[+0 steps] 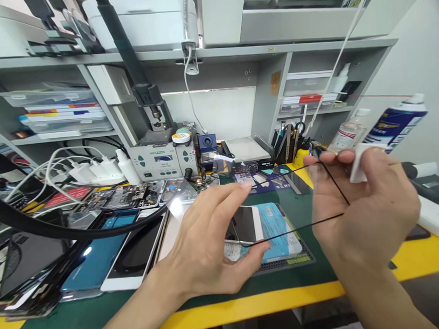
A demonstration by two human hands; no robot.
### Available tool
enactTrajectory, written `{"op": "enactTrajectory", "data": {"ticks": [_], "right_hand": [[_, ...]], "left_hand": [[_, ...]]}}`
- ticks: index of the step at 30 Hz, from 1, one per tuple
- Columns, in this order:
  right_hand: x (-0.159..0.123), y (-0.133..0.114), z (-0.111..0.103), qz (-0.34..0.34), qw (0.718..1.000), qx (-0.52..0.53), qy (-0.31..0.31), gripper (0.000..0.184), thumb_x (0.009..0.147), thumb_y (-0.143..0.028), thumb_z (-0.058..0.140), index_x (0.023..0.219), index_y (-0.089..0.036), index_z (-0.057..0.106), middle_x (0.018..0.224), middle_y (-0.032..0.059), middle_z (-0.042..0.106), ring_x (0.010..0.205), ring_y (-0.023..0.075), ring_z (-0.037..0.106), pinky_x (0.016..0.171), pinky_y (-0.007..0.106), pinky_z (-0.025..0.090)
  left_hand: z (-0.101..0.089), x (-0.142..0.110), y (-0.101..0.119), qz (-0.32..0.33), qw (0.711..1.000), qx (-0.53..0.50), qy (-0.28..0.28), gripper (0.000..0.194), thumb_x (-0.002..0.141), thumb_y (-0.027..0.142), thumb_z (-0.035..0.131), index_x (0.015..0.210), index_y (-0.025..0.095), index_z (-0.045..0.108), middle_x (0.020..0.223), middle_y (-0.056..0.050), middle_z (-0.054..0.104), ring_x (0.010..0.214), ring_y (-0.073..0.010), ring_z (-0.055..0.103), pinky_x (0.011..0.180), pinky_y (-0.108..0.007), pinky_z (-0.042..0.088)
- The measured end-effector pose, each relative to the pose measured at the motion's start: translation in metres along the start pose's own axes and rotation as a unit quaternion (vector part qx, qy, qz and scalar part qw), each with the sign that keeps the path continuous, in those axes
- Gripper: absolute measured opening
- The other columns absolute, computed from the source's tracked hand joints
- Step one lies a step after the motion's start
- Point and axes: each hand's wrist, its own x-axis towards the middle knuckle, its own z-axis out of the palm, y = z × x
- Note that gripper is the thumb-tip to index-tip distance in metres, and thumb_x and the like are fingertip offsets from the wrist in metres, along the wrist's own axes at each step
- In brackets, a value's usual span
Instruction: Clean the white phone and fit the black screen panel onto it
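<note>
A thin black rectangular phone frame (309, 225), hollow in the middle, is held up in the air between both hands. My left hand (204, 242) grips its left end, fingertips at the upper edge and thumb at the lower. At the other end, my right hand (370, 206) is curled, with the frame's right corners against its fingers and palm. Pinched between its thumb and fingers is a folded white wipe (363, 163). Behind and below the frame, a white-bordered phone (256, 223) lies on a blue printed packet (276, 225), partly hidden by my left hand.
Several phones and a blue back panel (96, 257) cover the bench's left side, below circuit boards (122, 195). A soldering station (163, 162) and heating plate (248, 151) stand behind. A spray can (395, 123) and clear bottle (349, 129) are at right. A black cable (80, 232) arcs across the left foreground.
</note>
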Motion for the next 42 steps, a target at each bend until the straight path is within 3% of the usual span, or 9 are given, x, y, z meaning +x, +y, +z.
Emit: {"op": "enactTrajectory", "data": {"ticks": [8, 16, 22, 28, 31, 37, 42], "right_hand": [[-0.001, -0.002, 0.003, -0.04, 0.999, -0.009, 0.019, 0.024, 0.094, -0.009, 0.052, 0.074, -0.019, 0.061, 0.074, -0.0013, 0.057, 0.072, 0.0151, 0.066, 0.075, 0.041, 0.07], [-0.002, 0.004, -0.001, -0.107, 0.994, -0.014, 0.014, 0.015, 0.086, -0.01, 0.059, 0.075, -0.02, 0.061, 0.074, -0.002, 0.058, 0.069, 0.0162, 0.067, 0.073, 0.042, 0.069], [-0.006, 0.005, 0.001, -0.118, 0.993, -0.024, 0.005, 0.012, 0.088, -0.018, 0.064, 0.077, -0.023, 0.063, 0.074, -0.0028, 0.058, 0.07, 0.0169, 0.067, 0.079, 0.044, 0.067], [-0.009, 0.007, 0.001, -0.125, 0.992, -0.017, 0.002, 0.016, 0.093, -0.015, 0.057, 0.079, -0.022, 0.062, 0.073, -0.0026, 0.058, 0.07, 0.017, 0.066, 0.076, 0.042, 0.067], [-0.008, 0.008, -0.001, -0.105, 0.994, -0.008, -0.025, 0.016, 0.093, -0.014, 0.056, 0.08, -0.021, 0.062, 0.072, -0.002, 0.059, 0.069, 0.017, 0.067, 0.071, 0.039, 0.065], [0.003, 0.016, -0.006, -0.023, 0.995, -0.013, -0.097, 0.01, 0.088, -0.016, 0.062, 0.078, -0.018, 0.062, 0.067, -0.0013, 0.06, 0.063, 0.0163, 0.066, 0.068, 0.036, 0.062], [0.01, 0.026, -0.01, -0.021, 0.994, -0.032, -0.105, 0.007, 0.086, -0.016, 0.064, 0.08, -0.018, 0.061, 0.066, -0.0006, 0.061, 0.062, 0.0179, 0.067, 0.065, 0.035, 0.061]], "left_hand": [[0.001, 0.0, -0.001, 0.001, 1.0, 0.012, 0.021, 0.089, 0.077, 0.024, 0.084, 0.152, 0.008, 0.038, 0.134, -0.02, 0.06, 0.126, -0.0304, 0.059, 0.108, -0.048, 0.051], [-0.001, -0.002, -0.001, -0.006, 1.0, 0.007, 0.018, 0.089, 0.078, 0.022, 0.081, 0.154, 0.012, 0.036, 0.134, -0.02, 0.058, 0.126, -0.0303, 0.057, 0.106, -0.048, 0.052], [-0.002, -0.003, 0.0, -0.009, 1.0, 0.008, 0.011, 0.087, 0.079, 0.022, 0.081, 0.153, 0.013, 0.037, 0.135, -0.019, 0.059, 0.127, -0.0297, 0.056, 0.108, -0.049, 0.049], [-0.008, 0.001, -0.005, -0.016, 1.0, -0.012, -0.003, 0.087, 0.08, 0.023, 0.079, 0.155, 0.016, 0.036, 0.136, -0.018, 0.059, 0.126, -0.0299, 0.057, 0.106, -0.049, 0.05], [-0.023, 0.004, -0.009, -0.063, 0.996, -0.034, -0.049, 0.085, 0.083, 0.024, 0.078, 0.156, 0.021, 0.035, 0.142, -0.016, 0.057, 0.13, -0.0301, 0.056, 0.111, -0.049, 0.048], [-0.056, 0.003, -0.02, -0.206, 0.96, -0.062, -0.177, 0.083, 0.084, 0.028, 0.079, 0.157, 0.032, 0.038, 0.145, -0.011, 0.059, 0.13, -0.0296, 0.061, 0.111, -0.047, 0.052], [-0.061, -0.002, -0.029, -0.234, 0.947, -0.049, -0.217, 0.083, 0.084, 0.033, 0.08, 0.156, 0.032, 0.039, 0.148, -0.012, 0.058, 0.134, -0.032, 0.06, 0.112, -0.053, 0.052]]}}
